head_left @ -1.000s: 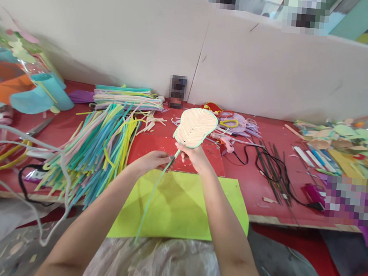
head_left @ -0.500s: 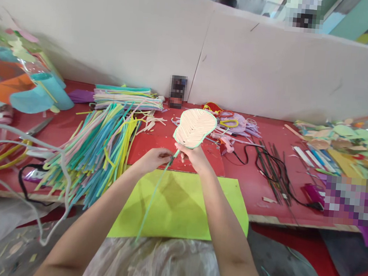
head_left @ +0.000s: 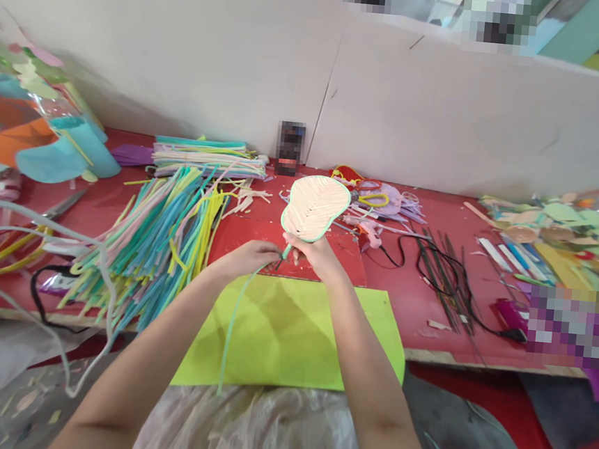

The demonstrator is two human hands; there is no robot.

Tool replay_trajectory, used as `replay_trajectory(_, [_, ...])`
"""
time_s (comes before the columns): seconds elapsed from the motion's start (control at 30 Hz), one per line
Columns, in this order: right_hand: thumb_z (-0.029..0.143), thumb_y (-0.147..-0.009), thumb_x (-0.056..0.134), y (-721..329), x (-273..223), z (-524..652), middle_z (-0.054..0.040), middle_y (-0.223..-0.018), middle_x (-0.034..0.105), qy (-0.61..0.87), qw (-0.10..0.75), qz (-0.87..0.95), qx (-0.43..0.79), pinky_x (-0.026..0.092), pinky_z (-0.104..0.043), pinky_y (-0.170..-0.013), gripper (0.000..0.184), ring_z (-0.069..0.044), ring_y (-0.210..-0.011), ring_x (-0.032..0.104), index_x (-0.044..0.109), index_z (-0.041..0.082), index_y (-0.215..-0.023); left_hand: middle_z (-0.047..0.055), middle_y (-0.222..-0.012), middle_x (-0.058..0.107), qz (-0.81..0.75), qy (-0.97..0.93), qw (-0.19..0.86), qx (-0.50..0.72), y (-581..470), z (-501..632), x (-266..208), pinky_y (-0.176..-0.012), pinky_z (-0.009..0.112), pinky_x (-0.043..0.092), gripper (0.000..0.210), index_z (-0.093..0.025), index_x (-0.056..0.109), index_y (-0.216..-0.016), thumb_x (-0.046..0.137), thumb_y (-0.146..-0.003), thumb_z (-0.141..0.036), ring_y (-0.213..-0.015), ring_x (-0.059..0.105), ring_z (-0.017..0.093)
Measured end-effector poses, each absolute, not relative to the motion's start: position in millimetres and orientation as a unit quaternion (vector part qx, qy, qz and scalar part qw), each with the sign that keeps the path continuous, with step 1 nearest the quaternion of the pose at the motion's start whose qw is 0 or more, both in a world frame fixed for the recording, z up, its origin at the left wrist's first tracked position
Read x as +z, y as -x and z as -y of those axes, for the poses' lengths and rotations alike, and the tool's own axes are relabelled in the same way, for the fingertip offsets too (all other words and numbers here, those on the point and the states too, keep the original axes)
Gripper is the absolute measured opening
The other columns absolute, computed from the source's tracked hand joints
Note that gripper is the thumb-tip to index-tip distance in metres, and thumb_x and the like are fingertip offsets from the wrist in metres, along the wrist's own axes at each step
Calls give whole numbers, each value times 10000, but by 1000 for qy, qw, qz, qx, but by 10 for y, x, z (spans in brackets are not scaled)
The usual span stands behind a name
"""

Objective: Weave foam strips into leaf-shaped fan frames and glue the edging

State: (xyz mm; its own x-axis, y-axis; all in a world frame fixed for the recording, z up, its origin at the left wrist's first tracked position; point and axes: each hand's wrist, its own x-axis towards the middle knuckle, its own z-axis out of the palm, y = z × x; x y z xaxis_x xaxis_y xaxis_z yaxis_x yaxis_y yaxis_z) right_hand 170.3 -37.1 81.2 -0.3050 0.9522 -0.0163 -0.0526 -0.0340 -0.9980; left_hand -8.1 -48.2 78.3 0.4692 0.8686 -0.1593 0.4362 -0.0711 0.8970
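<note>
My right hand (head_left: 308,250) is closed around the base of a cream leaf-shaped piece (head_left: 316,205), ribbed with slanting strips and edged in mint green. Its stem, wrapped in green, comes out below the fingers toward the left. Pinched in my left hand (head_left: 260,254) is a long pale green strip (head_left: 230,330), close by the stem. The strip curves down over a lime-green sheet (head_left: 289,342), and its loose end hangs near my lap. Both sets of fingertips almost meet at the stem, so the exact wrapping point is partly hidden.
Left of my hands lies a heap of coloured strips (head_left: 156,240), with scissors (head_left: 19,249) and a white cable (head_left: 107,319) beyond. A pink glue gun (head_left: 369,234), dark thin rods (head_left: 441,286) and paper scraps (head_left: 556,226) lie to the right. A white partition (head_left: 419,109) stands behind.
My left hand has shifted slightly left, pulling the green strip away from the stem, so it now bends in a curve instead of hanging straight. The leaf piece has moved slightly left.
</note>
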Motion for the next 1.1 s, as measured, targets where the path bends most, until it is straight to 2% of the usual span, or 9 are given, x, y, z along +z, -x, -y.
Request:
replay_trajectory(0.1, [422,-685,684,-1706,822,372,41,-484,524,404,428,552,590,419,-218,-384,301,-76,-395,459,551,158,-626,34,-841,640,-476,-673,517,228,75,495,787,-743,258,412,342,-142,650,-866,492,-764,-427,-779,553,161])
replay_trajectory(0.2, [416,-696,674,-1711,813,365,35,-475,526,403,424,562,584,415,-216,-392,306,-75,-397,457,547,154,-604,27,-782,615,-462,-696,506,216,77,489,761,-673,248,401,363,-136,642,-845,499,-769,-461,-718,531,148])
replay_trajectory(0.5, [428,-682,683,-1737,772,348,37,-484,515,409,413,561,590,429,-208,-389,309,-77,-402,462,542,156,-642,17,-718,616,-429,-743,464,223,58,451,709,-636,239,402,251,-157,629,-777,505,-774,-375,-675,544,142])
replay_trajectory(0.73, [403,-656,708,-1781,784,348,47,-511,524,403,375,576,604,416,-194,-374,301,-72,-393,467,540,160,-713,28,-708,680,-435,-717,519,166,57,436,793,-566,230,418,230,-181,682,-767,552,-729,-366,-641,598,154])
replay_trajectory(0.97, [409,-653,709,-1818,756,349,46,-532,527,392,350,597,607,424,-197,-395,311,-74,-409,475,537,161,-730,14,-687,683,-385,-757,500,169,73,401,760,-608,217,425,217,-178,710,-742,551,-738,-325,-636,600,140])
replay_trajectory(1.1, [408,-650,711,-1820,781,362,47,-548,531,395,335,594,615,428,-196,-388,316,-68,-407,462,536,164,-748,22,-684,697,-399,-722,542,162,58,405,754,-616,222,448,185,-179,700,-729,581,-714,-319,-653,639,160])
